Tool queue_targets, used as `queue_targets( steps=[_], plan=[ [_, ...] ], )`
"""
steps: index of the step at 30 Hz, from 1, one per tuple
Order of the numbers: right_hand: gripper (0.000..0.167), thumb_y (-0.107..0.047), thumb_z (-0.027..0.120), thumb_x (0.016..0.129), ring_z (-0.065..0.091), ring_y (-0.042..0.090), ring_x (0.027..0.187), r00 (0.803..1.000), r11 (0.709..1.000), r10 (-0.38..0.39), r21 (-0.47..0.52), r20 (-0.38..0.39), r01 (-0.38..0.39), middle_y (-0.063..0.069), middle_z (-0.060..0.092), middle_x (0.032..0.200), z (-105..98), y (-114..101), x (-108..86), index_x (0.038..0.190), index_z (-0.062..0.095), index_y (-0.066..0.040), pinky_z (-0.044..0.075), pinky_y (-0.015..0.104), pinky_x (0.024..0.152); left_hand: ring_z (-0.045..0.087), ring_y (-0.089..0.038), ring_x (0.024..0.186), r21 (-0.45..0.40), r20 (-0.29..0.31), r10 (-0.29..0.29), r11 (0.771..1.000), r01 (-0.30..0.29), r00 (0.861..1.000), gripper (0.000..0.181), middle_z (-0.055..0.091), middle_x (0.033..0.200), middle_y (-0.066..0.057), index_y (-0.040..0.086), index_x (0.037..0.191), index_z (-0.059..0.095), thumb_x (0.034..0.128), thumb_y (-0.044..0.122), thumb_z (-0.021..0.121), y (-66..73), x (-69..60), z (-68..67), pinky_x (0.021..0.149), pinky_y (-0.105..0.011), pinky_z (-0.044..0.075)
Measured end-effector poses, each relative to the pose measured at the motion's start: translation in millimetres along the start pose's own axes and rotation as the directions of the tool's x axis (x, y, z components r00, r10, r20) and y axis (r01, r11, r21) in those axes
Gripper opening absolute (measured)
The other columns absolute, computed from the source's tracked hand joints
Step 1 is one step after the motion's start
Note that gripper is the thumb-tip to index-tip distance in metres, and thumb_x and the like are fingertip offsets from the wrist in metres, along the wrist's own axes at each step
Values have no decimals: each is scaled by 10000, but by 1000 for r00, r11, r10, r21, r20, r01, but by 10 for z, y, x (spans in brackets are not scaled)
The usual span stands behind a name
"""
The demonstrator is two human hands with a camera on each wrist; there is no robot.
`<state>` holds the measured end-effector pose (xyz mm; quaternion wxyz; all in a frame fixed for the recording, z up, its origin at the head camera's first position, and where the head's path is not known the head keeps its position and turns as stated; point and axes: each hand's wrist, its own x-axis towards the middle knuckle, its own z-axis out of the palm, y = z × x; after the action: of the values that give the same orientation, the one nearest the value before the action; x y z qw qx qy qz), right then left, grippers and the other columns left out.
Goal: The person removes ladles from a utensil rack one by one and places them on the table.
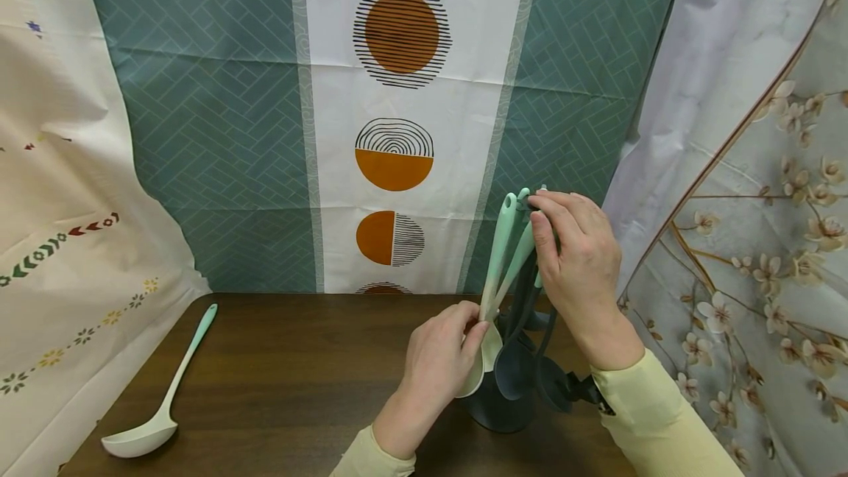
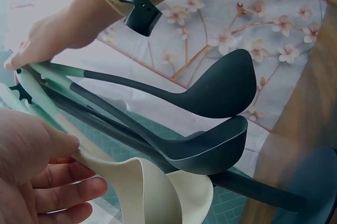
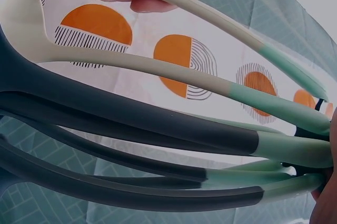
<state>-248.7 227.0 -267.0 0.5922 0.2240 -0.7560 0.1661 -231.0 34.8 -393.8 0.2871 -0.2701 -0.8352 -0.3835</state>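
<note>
"What's on the far left?"

"A cream ladle (image 1: 149,429) with a green handle, lying on the brown table (image 1: 298,374)."

"And next?"

"The left hand (image 1: 437,359). Its thumb and fingers pinch a cream spoon (image 1: 492,278) by the handle. The spoon stands tall, with its green end up near the top of the dark stand (image 1: 498,418)."

"What else is there?"

"Another cream spoon (image 1: 492,350) just beside it, then two dark ladles (image 1: 515,372) with their bowls low down."

"And on the right?"

"The right hand (image 1: 581,263). It is up high, touching the green handle tops. I can't tell if it is squeezing one."
</note>
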Motion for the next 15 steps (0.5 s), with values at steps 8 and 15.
queue_targets(
  steps=[8, 15],
  plan=[
    [456, -380, 522, 1183, 681, 390, 1251, 1000, 1000, -1, 1, 2, 1, 151, 759, 1299, -5, -1, 2, 1276, 797, -28, 462, 492, 1164, 653, -84, 736, -1, -21, 7, 1000, -7, 1000, 123, 718, 897, 55, 155, 1073, 761, 1002, 193, 853, -3, 3, -35, 617, -244, 507],
    [450, -372, 522, 1184, 672, 392, 1271, 1000, 1000, 2, 0, 10, -2, 154, 754, 1313, -10, 3, -3, 1288, 791, -27, 456, 494, 1170, 666, -93, 747, 0, -35, 5, 1000, -5, 999, 129, 719, 908, 52, 150, 1080, 760, 1003, 198, 852, -7, 2, -66, 622, -259, 518]
  ],
)
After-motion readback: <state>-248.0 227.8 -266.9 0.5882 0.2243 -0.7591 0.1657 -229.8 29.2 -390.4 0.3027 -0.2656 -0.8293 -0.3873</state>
